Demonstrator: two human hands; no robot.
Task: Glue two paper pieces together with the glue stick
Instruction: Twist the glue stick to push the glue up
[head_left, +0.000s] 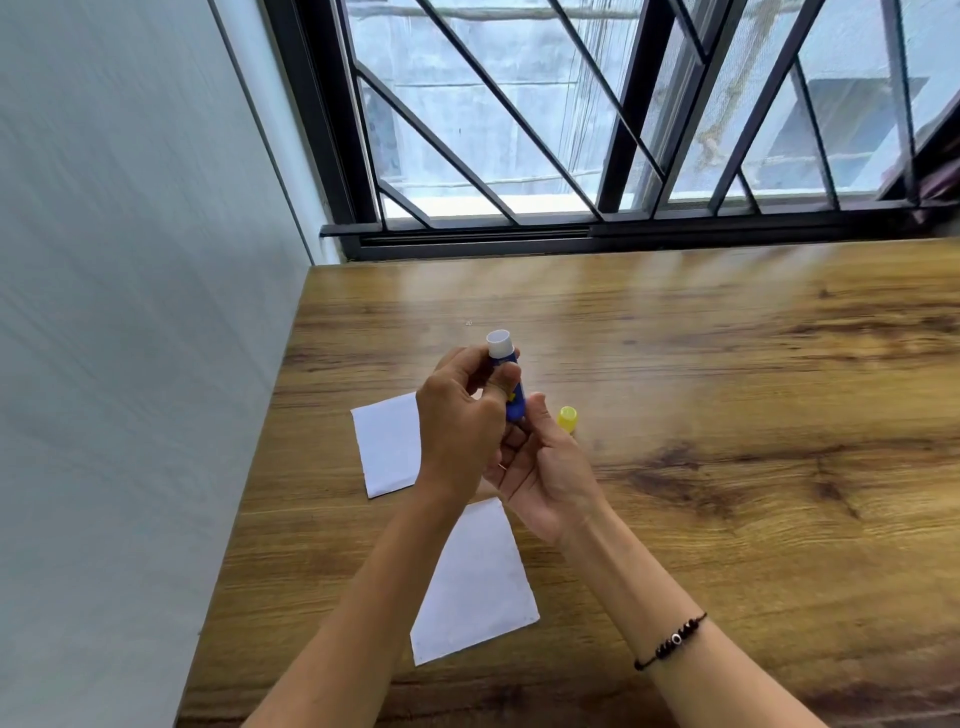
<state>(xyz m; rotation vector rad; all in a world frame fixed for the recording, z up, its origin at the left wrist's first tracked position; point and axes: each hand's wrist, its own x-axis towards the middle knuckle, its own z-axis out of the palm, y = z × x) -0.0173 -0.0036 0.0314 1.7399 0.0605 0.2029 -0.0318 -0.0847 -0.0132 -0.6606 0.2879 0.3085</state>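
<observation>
A blue glue stick (511, 387) with a white open top is held upright above the table, its cap off. My left hand (462, 421) grips its barrel from the left. My right hand (540, 462) holds its lower end with thumb and fingers. The yellow cap (567, 419) lies on the wooden table (727, 415) just right of my hands. One white paper piece (387, 452) lies flat behind my left hand, partly hidden by it. A second white paper piece (475, 582) lies nearer me, between my forearms.
A pale wall (130, 312) borders the table's left edge. A barred window (571, 130) with a dark sill runs along the far edge. My right wrist wears a dark beaded bracelet (670, 640).
</observation>
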